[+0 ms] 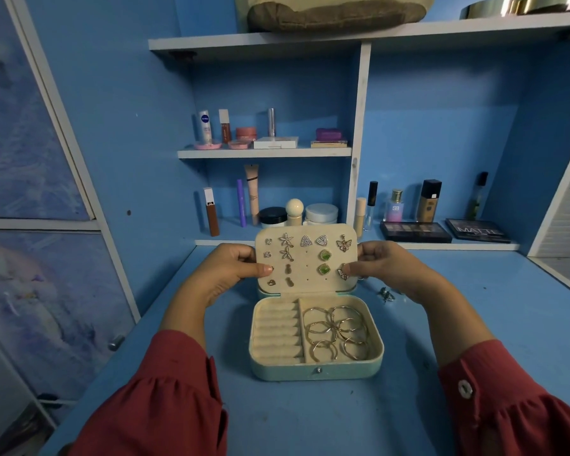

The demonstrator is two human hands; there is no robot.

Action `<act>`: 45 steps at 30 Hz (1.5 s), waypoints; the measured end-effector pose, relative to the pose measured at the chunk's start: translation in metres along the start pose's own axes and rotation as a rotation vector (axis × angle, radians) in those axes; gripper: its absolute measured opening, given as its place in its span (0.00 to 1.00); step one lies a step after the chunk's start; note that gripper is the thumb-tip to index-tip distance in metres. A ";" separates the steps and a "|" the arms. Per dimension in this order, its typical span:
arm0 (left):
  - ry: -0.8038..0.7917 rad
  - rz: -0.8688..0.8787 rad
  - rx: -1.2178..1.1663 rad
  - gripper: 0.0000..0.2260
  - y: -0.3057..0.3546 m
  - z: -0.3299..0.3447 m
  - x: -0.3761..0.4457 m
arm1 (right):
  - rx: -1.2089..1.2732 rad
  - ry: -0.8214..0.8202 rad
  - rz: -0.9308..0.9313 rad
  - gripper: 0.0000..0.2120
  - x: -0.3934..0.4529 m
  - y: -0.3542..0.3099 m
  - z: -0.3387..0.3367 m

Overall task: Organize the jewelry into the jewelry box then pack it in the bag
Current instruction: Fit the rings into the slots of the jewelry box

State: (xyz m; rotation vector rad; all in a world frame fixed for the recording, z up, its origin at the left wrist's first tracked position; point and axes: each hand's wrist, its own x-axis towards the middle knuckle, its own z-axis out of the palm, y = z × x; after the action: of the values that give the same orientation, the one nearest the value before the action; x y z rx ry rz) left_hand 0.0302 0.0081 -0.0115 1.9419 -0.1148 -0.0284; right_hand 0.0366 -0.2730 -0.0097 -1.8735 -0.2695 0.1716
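The blue desk (pixel 310 419) spreads under both forearms, and above and beyond the hands a bag (pixel 336 11) sits on the top shelf (pixel 254 41), probably the one meant for packing later. Directly below and between the hands rests the jewelry box (pixel 316 337), open, its tray nearest the person so both compartments can be reached. The lid panel (pixel 306 258) stands upright between the hands; the left hand (pixel 227 268) pinches its left edge with thumb on the front and fingers curled behind, apparently steadying it so studs can be pushed through the holes. The right hand (pixel 385 264) grips the right edge, its thumb pressing on a butterfly earring (pixel 343 273), likely seating it beside its twin higher up. Gold hoops (pixel 336 330) lie piled in the tray's right compartment, below the right hand. Just under the right wrist, loose earrings (pixel 386 294) wait on the desk, so sorting seems unfinished.
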 end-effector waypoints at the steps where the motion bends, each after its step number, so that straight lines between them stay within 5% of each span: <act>1: 0.004 0.006 -0.002 0.07 0.000 0.001 0.000 | 0.001 0.003 -0.001 0.14 0.000 0.000 0.000; 14: 0.039 0.066 -0.104 0.12 0.005 0.002 -0.003 | 0.020 0.045 -0.024 0.11 -0.003 -0.004 0.000; 26: 0.207 0.143 -0.197 0.02 0.010 0.016 0.002 | 0.249 0.265 -0.158 0.04 0.003 -0.009 0.018; 45: 0.225 0.173 -0.258 0.04 0.013 0.021 0.002 | 0.234 0.278 -0.152 0.03 0.000 -0.012 0.020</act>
State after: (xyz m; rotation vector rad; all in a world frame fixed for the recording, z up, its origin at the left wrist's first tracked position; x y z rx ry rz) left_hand 0.0296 -0.0158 -0.0071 1.6589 -0.1224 0.2769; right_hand 0.0302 -0.2508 -0.0042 -1.6138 -0.1895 -0.1550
